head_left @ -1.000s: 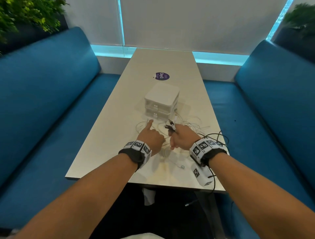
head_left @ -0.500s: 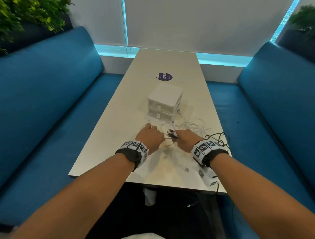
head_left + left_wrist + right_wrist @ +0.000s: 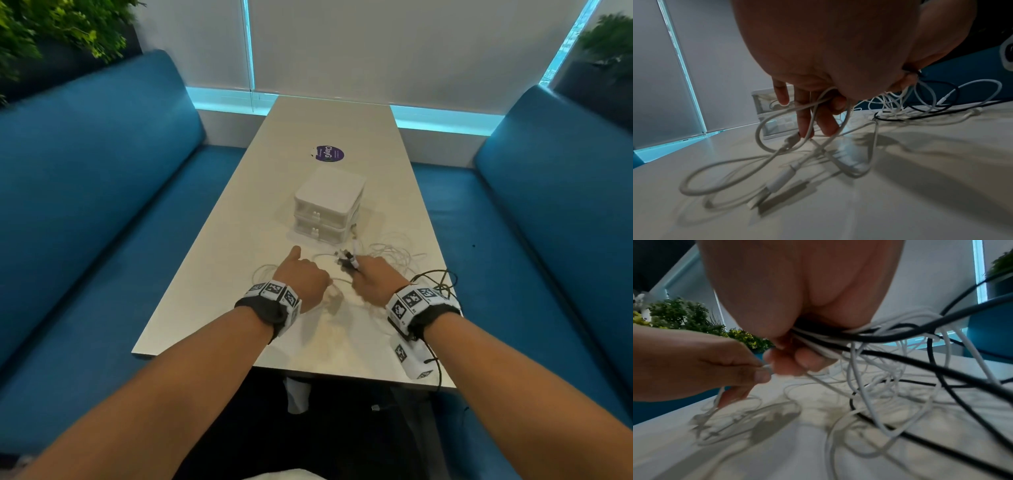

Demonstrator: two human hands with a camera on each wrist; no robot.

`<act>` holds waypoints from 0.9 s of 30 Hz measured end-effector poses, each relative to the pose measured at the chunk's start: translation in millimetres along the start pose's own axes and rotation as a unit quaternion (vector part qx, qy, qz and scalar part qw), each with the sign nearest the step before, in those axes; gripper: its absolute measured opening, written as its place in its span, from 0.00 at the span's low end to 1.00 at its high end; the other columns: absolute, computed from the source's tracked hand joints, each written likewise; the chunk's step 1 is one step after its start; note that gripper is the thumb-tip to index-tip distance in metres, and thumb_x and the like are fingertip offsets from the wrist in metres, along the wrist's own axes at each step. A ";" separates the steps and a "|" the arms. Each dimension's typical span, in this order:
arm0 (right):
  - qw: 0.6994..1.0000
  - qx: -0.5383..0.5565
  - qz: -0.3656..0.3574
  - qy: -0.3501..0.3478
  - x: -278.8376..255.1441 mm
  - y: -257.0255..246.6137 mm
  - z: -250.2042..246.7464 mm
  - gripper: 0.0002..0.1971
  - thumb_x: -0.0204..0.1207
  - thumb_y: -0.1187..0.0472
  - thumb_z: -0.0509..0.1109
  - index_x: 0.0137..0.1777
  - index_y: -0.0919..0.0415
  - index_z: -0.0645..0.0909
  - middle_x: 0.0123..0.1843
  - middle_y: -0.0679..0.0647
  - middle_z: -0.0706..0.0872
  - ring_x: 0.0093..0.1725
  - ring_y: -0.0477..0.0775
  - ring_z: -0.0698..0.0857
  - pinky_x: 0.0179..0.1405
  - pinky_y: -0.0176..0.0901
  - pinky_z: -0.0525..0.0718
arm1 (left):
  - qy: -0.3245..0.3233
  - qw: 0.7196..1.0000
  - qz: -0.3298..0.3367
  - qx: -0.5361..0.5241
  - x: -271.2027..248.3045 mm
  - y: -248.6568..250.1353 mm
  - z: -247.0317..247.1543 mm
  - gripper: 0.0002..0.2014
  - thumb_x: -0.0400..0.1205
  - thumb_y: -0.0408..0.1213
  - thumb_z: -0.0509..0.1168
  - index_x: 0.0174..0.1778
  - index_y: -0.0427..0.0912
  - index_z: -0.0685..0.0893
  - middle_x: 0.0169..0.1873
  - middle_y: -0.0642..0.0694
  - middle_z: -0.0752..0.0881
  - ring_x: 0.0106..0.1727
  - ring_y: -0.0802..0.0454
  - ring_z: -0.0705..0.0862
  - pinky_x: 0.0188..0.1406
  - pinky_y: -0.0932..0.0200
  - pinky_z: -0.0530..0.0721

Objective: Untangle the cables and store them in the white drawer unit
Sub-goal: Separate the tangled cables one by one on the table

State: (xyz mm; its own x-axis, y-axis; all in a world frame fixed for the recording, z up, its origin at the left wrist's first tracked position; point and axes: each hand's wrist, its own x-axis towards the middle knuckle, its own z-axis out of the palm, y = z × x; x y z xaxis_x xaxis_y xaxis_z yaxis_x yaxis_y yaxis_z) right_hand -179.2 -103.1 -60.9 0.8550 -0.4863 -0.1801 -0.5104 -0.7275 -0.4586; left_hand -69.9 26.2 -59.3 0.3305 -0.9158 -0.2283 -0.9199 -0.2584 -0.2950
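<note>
A tangle of white cables (image 3: pixel 394 255) and a black cable (image 3: pixel 435 279) lies on the white table (image 3: pixel 219 291), in front of the white drawer unit (image 3: pixel 327 205). My left hand (image 3: pixel 301 279) pinches a white cable (image 3: pixel 812 116) whose loops and USB plug (image 3: pixel 764 193) trail onto the table. My right hand (image 3: pixel 376 279) grips a bundle of white and black cables (image 3: pixel 838 337), with plug ends (image 3: pixel 349 258) sticking out above its fingers. The two hands are close together. Both drawers of the unit are shut.
A purple round sticker (image 3: pixel 329 153) lies on the table beyond the drawer unit. Blue benches (image 3: pixel 85 205) flank the table on both sides. Plants (image 3: pixel 51 31) stand behind the benches. The table's near edge (image 3: pixel 308 371) is close to my forearms.
My left thumb dropped down, then pointed forward again. Both hands stayed over the cable tangle, with the right hand keeping its bundle.
</note>
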 end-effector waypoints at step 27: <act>1.000 0.001 -0.001 0.024 1.8 -1.1 16.7 0.09 0.82 0.56 0.61 0.51 0.58 0.81 0.46 0.59 0.87 0.45 0.61 0.85 0.38 0.49 0.81 | 0.011 0.998 0.027 -0.063 9.3 -1.5 7.4 0.11 0.89 0.37 0.54 0.58 0.49 0.82 0.36 0.48 0.79 0.33 0.47 0.76 0.36 0.54 0.71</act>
State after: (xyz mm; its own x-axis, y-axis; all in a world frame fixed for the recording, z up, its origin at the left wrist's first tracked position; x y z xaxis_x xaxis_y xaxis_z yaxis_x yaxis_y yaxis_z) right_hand -175.5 -95.1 -75.3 0.8503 -0.5080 -0.1378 -0.5090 -0.7269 -0.4609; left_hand -63.9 20.3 -67.8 0.2765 -0.9357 -0.2191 -0.9558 -0.2440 -0.1641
